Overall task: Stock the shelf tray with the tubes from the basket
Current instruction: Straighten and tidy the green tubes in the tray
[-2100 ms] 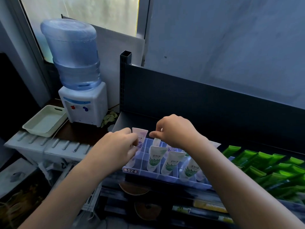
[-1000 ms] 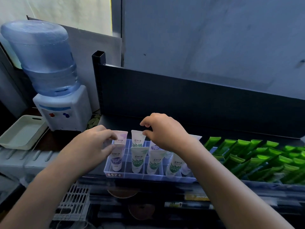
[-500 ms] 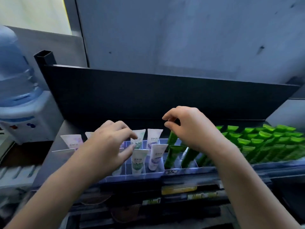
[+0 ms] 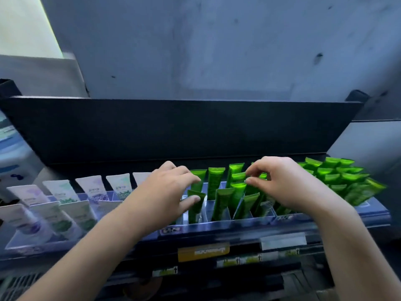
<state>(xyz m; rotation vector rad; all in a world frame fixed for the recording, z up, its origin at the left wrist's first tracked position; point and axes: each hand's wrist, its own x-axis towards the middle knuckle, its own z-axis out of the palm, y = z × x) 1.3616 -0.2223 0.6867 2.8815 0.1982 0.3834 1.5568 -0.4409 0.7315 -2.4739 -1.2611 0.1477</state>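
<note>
Green tubes (image 4: pixel 221 200) stand upright in a clear divided shelf tray (image 4: pixel 219 225) on the dark shelf. My left hand (image 4: pixel 162 196) reaches over the tray's left end, fingers loosely spread; its thumb touches the front green tube (image 4: pixel 195 210) and its fingertips rest on the tube behind. My right hand (image 4: pixel 282 183) hovers over the middle of the tray. Its thumb and forefinger pinch the crimped top of a green tube (image 4: pixel 238 177). No basket is in view.
A second tray (image 4: pixel 28 244) on the left holds several white tubes (image 4: pixel 65 211). More green tubes (image 4: pixel 338 177) fill the shelf's right end. The black back panel (image 4: pixel 184 127) rises behind. A water dispenser (image 4: pixel 13 161) stands at far left. Price labels (image 4: pixel 204 250) line the shelf edge.
My view has swung right, from the white tubes to the green ones. Both hands left the white tubes and moved right onto the green tubes.
</note>
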